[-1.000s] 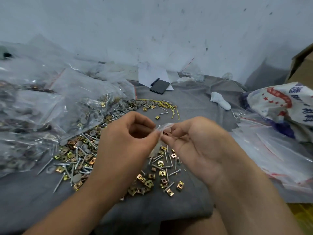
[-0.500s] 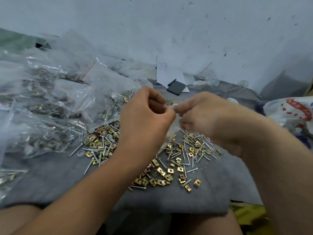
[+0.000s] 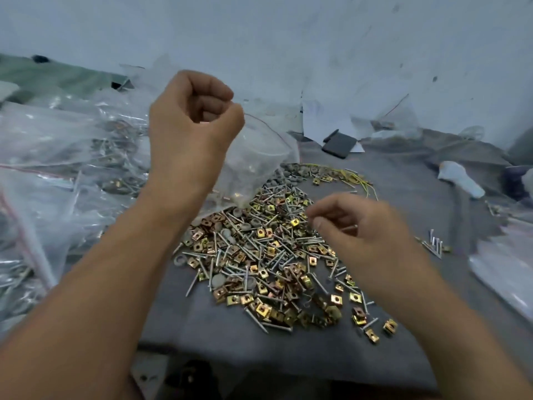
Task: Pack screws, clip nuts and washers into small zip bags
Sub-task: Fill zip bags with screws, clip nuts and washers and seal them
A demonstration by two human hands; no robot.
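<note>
A heap of silver screws, gold clip nuts and grey washers [image 3: 259, 255] lies spread on a grey cloth [image 3: 230, 336]. My left hand [image 3: 190, 131] is raised above the heap's far left side. Its thumb and curled fingers pinch the top edge of a small clear zip bag [image 3: 259, 151], which hangs down toward the heap. A few parts show faintly inside the bag. My right hand [image 3: 354, 229] hovers low over the right side of the heap, blurred, with fingers loosely curled and nothing visibly held.
Filled clear bags [image 3: 57, 168] are piled along the left. Flat clear bags [image 3: 504, 269] lie at the right edge, with a few loose screws [image 3: 434, 245] nearby. A black phone [image 3: 339, 144], yellow wires [image 3: 357, 177] and a white object [image 3: 461, 179] sit farther back before the wall.
My right hand has let go of the bag and dropped to the heap. My left hand has lifted the bag up and to the left on its own.
</note>
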